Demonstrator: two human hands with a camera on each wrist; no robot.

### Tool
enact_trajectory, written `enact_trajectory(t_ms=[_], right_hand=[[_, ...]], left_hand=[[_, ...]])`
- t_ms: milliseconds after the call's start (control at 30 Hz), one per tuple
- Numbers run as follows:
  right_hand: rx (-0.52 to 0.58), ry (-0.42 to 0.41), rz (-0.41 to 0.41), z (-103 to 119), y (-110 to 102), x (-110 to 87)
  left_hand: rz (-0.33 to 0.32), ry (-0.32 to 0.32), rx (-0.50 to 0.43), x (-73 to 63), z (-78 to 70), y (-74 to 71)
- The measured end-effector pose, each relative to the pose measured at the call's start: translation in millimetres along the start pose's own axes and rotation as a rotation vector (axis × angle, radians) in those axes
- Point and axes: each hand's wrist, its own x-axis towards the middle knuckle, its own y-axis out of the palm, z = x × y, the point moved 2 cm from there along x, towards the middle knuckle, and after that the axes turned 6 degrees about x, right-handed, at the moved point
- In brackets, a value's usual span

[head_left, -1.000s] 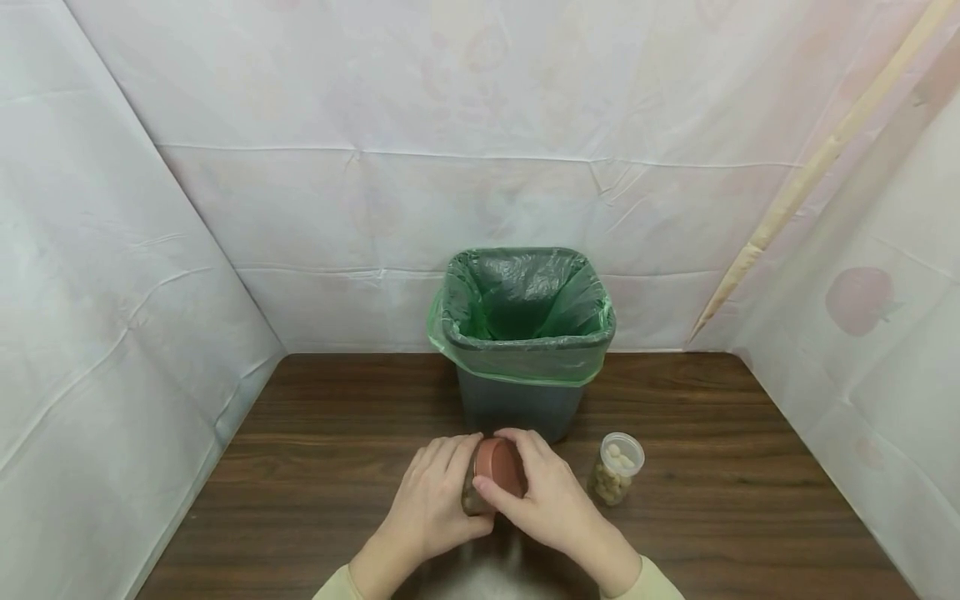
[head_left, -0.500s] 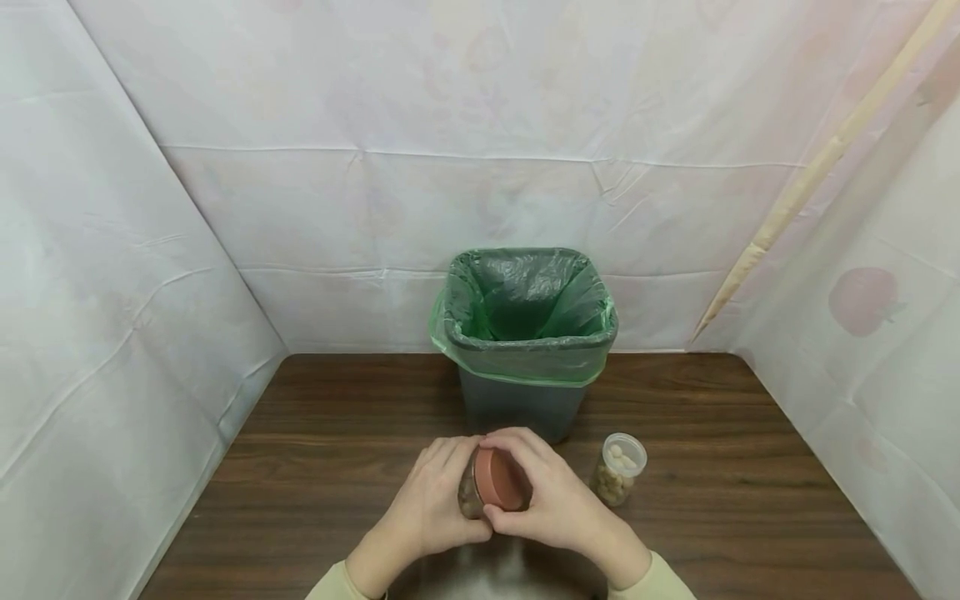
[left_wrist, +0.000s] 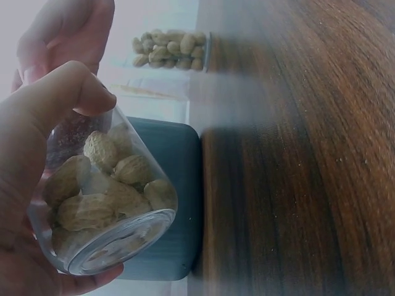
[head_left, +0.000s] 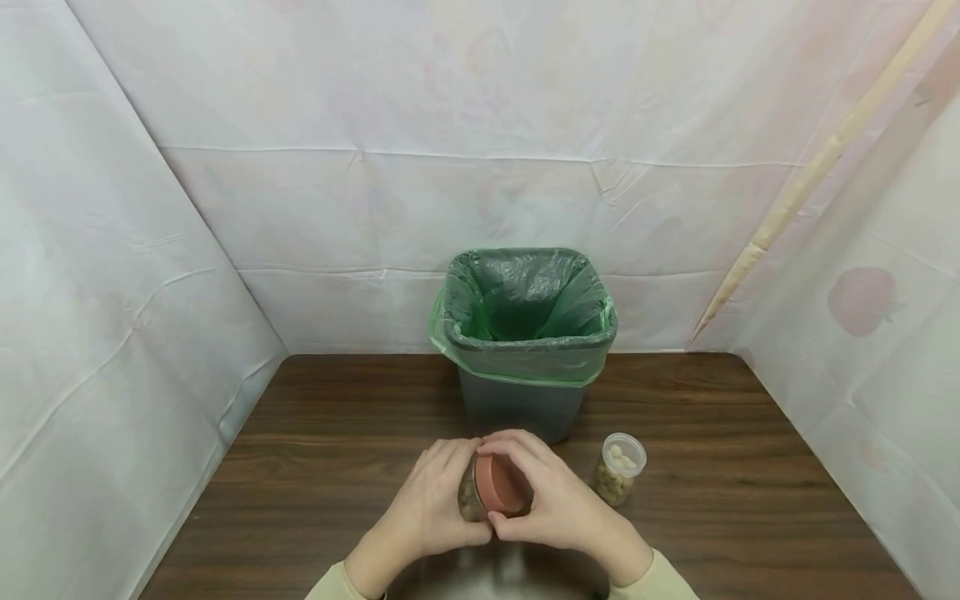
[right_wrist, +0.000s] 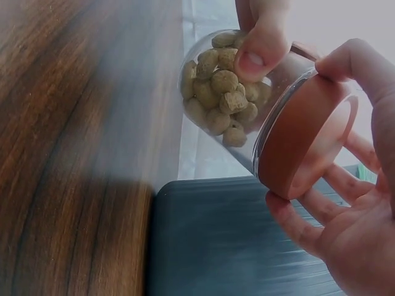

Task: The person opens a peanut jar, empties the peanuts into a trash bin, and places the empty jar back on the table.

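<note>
My left hand grips a clear jar round its side, fingers on one side and thumb on the other. Unshelled peanuts show through the clear wall. A reddish-brown lid sits at the jar's mouth, and the jar lies tilted with that lid toward the right. Fingers and thumb of my right hand pinch the lid by its rim. Close over the table, both hands meet around the jar. Right of them, a second clear jar of peanuts stands upright without a reddish lid.
Behind the hands stands a dark grey trash bin, lined with a green bag folded over its rim. The brown wood-grain table is bordered by pale patterned cloth walls at the back and both sides.
My right thumb has shifted from the lid's top face to its lower rim. The jar's lid has turned to face slightly more to the right. The bin and second jar stay put.
</note>
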Motion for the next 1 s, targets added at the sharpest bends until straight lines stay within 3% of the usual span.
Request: enact_trajectory(t_ms=[400, 700, 1000], right_hand=[[-0.029, -0.011, 0.006, 2.4, -2.8, -1.1], [-0.127, 0.233, -0.135, 3.0, -0.8, -2.3], [-0.099, 0.492, -0.250, 3.4, -1.0, -1.3]], left_hand=[[0.005, 0.003, -0.012, 0.3, 0.1, 0.0], [0.011, -0.026, -0.021, 0.4, 0.0, -0.3], [-0.083, -0.037, 0.041, 0.6, 2.2, 0.0]])
